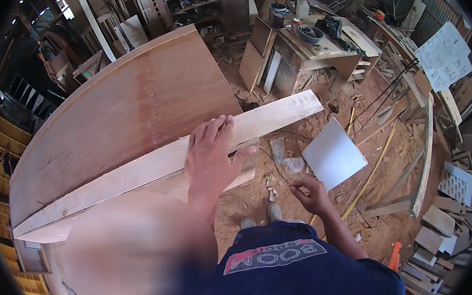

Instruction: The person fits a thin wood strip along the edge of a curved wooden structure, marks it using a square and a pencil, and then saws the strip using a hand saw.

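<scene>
A long pale wooden board (275, 114) lies along the near edge of a large reddish-brown wood panel (132, 94). Its right end juts past the panel's corner. My left hand (208, 152) rests palm down on this board, fingers stretched out and thumb spread to the right. Under the board, another pale wood piece (244, 175) shows beside my left thumb. My right hand (310, 195) hangs above the floor near a white square sheet (334, 153), touching neither board nor panel. Its fingers curl in toward the thumb; whatever they may hold is too small to make out.
Wood shavings and clear plastic scraps (286, 155) litter the dirt floor. At the back, a workbench (317, 49) carries cans and a bowl. Loose timber (422, 155) and stacked offcuts (439, 226) line the right side. A blurred round patch covers the lower left.
</scene>
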{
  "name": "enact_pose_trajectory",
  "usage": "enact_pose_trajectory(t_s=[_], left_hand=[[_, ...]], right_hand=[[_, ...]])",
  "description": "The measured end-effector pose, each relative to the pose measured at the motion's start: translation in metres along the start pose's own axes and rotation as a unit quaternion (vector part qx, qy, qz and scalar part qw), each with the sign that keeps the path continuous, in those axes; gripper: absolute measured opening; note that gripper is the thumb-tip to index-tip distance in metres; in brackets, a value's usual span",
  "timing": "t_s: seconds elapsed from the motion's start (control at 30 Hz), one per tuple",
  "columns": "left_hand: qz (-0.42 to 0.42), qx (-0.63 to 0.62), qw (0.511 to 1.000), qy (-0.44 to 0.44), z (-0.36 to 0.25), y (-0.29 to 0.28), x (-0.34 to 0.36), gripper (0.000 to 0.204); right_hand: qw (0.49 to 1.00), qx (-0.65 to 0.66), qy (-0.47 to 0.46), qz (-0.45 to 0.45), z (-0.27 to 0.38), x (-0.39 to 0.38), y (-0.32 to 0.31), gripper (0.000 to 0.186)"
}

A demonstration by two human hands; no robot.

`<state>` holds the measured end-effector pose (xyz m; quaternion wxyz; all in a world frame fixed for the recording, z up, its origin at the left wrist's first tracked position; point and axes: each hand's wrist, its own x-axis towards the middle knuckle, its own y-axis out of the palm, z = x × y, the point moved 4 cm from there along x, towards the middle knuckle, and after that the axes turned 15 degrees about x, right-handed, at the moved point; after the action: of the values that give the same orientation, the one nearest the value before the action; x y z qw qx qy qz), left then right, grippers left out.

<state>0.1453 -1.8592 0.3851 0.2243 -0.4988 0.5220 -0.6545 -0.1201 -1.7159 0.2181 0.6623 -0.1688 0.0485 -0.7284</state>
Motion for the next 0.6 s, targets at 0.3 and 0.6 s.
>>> enact_pose_trajectory(t_s=[0.3, 0.6], left_hand=[[-0.066, 0.007, 0.998, 0.017, 0.001, -0.006, 0.000, 0.075], [-0.066, -0.024, 0.998, -0.008, 0.000, -0.007, 0.004, 0.072]], right_hand=[[0.970, -0.121, 0.187, 0.092, -0.146, -0.044, 0.006, 0.025], [0.744, -0.299, 0.564, 0.196, -0.383, -0.343, -0.085, 0.059]])
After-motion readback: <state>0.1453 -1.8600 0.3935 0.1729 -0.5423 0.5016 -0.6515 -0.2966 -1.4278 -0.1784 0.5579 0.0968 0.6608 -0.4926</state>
